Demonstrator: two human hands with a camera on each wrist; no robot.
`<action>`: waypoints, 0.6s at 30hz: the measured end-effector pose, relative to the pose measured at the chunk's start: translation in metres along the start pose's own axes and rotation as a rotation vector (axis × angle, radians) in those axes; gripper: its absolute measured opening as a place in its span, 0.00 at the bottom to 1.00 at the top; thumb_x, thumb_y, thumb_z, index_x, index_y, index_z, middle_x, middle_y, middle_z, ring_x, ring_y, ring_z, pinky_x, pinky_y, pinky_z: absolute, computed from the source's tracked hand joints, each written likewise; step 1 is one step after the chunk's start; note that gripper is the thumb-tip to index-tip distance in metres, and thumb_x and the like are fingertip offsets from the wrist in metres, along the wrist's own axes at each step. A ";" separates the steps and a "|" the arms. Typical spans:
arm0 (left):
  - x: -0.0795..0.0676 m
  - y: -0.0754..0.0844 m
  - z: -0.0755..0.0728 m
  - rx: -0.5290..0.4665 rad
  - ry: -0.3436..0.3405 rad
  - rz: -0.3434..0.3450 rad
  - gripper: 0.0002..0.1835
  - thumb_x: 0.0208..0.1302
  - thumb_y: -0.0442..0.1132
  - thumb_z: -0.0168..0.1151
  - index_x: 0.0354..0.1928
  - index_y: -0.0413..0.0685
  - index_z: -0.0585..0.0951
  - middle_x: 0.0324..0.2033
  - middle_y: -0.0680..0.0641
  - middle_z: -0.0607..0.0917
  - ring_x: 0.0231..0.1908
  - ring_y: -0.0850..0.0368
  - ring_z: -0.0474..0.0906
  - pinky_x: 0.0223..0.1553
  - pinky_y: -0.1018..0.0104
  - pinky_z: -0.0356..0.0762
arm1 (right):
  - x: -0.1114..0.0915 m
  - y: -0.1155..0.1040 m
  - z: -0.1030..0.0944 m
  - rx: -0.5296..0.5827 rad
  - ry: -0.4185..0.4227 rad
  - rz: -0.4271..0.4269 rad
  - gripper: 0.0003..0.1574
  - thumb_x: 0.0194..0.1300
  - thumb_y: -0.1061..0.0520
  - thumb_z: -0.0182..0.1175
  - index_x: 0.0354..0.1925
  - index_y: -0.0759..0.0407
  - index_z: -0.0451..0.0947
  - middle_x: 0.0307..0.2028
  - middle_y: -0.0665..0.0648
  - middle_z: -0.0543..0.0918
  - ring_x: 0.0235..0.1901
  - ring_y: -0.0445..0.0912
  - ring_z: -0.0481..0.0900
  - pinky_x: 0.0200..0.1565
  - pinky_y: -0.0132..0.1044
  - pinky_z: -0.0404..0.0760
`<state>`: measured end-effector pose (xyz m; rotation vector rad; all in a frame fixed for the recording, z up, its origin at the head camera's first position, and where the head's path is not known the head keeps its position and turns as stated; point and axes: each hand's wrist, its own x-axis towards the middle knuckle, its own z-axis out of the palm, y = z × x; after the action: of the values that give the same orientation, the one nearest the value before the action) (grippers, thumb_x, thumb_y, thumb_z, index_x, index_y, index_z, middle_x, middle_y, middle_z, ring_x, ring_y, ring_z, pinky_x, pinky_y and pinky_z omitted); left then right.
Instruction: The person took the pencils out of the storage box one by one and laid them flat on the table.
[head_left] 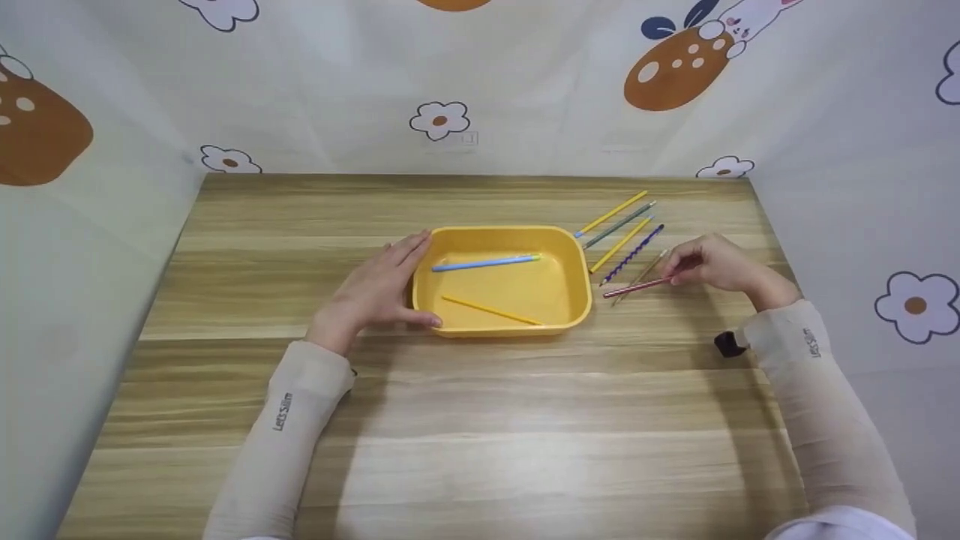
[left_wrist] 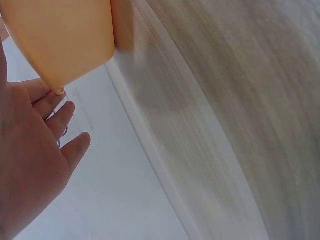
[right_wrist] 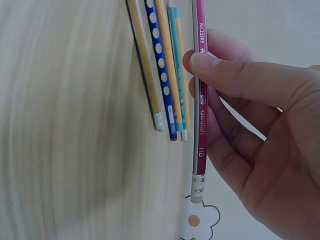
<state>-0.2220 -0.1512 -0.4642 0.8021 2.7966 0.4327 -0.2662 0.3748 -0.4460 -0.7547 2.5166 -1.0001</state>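
Note:
A yellow tray [head_left: 510, 331] stands on the table with a blue pencil [head_left: 486, 263] and a yellow pencil [head_left: 491, 310] lying inside. My left hand [head_left: 379, 289] rests against its left end, fairly straight fingers at the far corner and thumb over the near one. In the left wrist view, fingertips meet the tray's rim [left_wrist: 59, 90]. To the right of the tray, my right hand [head_left: 709, 262] pinches a dark red pencil [right_wrist: 201, 125] between thumb and fingers, near its eraser half. The pencil's other end points toward the tray.
Several pencils lie in a fan right of the tray: a yellow pencil [head_left: 611, 214] at the back, a green pencil [head_left: 620, 224], another yellow pencil [head_left: 622, 244], a blue dotted pencil [head_left: 632, 255] and a tan pencil [right_wrist: 146, 65]. Patterned curtain walls [head_left: 337, 90] border the wooden table [head_left: 465, 435].

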 end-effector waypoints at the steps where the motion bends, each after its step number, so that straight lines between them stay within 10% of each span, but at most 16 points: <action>1: 0.000 0.000 0.000 0.001 0.000 0.000 0.70 0.45 0.77 0.67 0.80 0.47 0.44 0.80 0.47 0.46 0.80 0.49 0.44 0.81 0.50 0.42 | 0.000 0.001 0.001 -0.001 0.002 0.005 0.08 0.53 0.75 0.68 0.33 0.67 0.86 0.35 0.69 0.88 0.32 0.33 0.84 0.37 0.20 0.83; 18: -0.001 0.000 -0.001 0.019 -0.003 0.009 0.71 0.45 0.77 0.66 0.80 0.45 0.44 0.80 0.46 0.46 0.80 0.49 0.43 0.81 0.48 0.45 | -0.003 0.019 0.001 -0.232 0.010 0.040 0.11 0.51 0.74 0.70 0.28 0.59 0.88 0.30 0.58 0.89 0.30 0.32 0.80 0.34 0.20 0.79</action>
<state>-0.2215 -0.1522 -0.4635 0.8188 2.7998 0.4062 -0.2698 0.3877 -0.4601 -0.7615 2.6759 -0.7074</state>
